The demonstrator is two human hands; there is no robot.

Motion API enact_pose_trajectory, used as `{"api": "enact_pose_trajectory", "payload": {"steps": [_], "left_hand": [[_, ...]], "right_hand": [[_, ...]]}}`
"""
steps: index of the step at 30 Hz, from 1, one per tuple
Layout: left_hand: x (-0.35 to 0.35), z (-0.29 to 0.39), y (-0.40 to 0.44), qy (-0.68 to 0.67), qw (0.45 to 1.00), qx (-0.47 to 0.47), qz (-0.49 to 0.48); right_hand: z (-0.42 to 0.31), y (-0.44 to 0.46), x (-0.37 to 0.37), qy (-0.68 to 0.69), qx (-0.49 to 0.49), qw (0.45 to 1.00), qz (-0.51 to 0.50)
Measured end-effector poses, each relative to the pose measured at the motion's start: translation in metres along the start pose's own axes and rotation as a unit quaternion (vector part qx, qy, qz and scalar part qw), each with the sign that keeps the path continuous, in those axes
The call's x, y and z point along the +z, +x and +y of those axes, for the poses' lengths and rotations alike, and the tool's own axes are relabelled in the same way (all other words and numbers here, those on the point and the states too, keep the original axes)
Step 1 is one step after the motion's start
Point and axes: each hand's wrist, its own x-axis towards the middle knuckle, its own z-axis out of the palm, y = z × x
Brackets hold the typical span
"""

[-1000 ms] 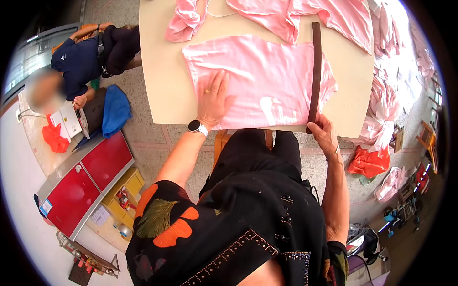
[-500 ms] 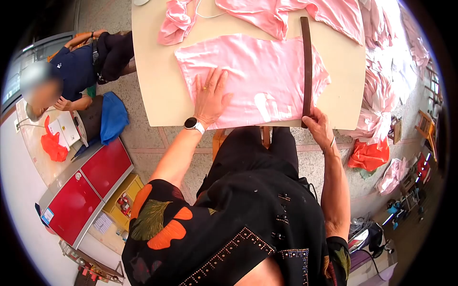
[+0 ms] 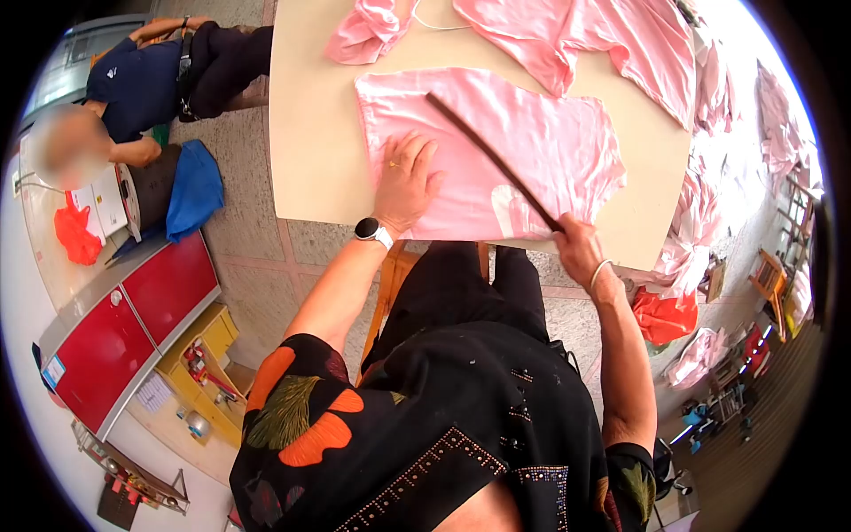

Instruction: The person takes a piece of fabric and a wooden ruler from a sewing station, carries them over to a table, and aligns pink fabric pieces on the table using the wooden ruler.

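Observation:
A pink garment piece (image 3: 496,133) with a white print lies spread on the pale table (image 3: 310,151). My left hand (image 3: 406,182) rests on its left part, palm down with the fingers spread; a watch is on that wrist. My right hand (image 3: 578,248) is closed round the lower end of a dark brown strip (image 3: 496,160) at the table's near edge. The strip slants up and left across the garment. More pink fabric (image 3: 532,35) lies along the far side of the table, with a bunched piece (image 3: 368,31) at its left.
A person (image 3: 146,84) in dark clothes sits at the left by a desk (image 3: 44,239) with a red bag (image 3: 78,232). Red cabinets (image 3: 102,350) stand below it. At the right are heaped pink and white fabrics (image 3: 714,186) and a red bag (image 3: 665,315).
The brown strip has turned from nearly upright at the garment's right side to a slant across its middle, with my right hand still on its near end. My left hand stays on the garment.

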Motion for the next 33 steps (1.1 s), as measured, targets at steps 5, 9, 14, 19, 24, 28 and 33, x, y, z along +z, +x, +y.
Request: {"api": "enact_pose_trajectory", "payload": {"steps": [5, 9, 14, 19, 24, 28, 33], "left_hand": [[-0.001, 0.001, 0.000, 0.018, 1.000, -0.014, -0.007], [-0.007, 0.008, 0.009, 0.051, 0.998, -0.049, -0.006], [-0.006, -0.006, 0.006, 0.052, 0.998, -0.038, -0.006], [-0.013, -0.005, 0.011, 0.064, 0.998, -0.013, 0.004], [-0.010, -0.019, 0.023, 0.094, 0.996, -0.005, 0.000], [-0.026, -0.013, 0.039, 0.126, 0.991, -0.051, -0.013], [-0.030, -0.022, 0.040, 0.115, 0.992, -0.036, -0.028]], "right_hand": [[0.032, 0.015, -0.011, -0.038, 0.061, 0.994, 0.088], [0.001, -0.001, -0.001, 0.040, 0.000, 0.995, 0.087], [-0.010, -0.016, 0.028, 0.012, -0.014, 1.000, 0.003], [0.001, -0.009, 0.009, 0.016, 0.027, 0.998, 0.060], [-0.018, -0.018, 0.011, 0.046, -0.007, 0.998, 0.045], [-0.006, -0.019, 0.026, 0.050, 0.005, 0.998, 0.035], [-0.003, -0.023, 0.017, 0.077, 0.078, 0.993, 0.049]]}}
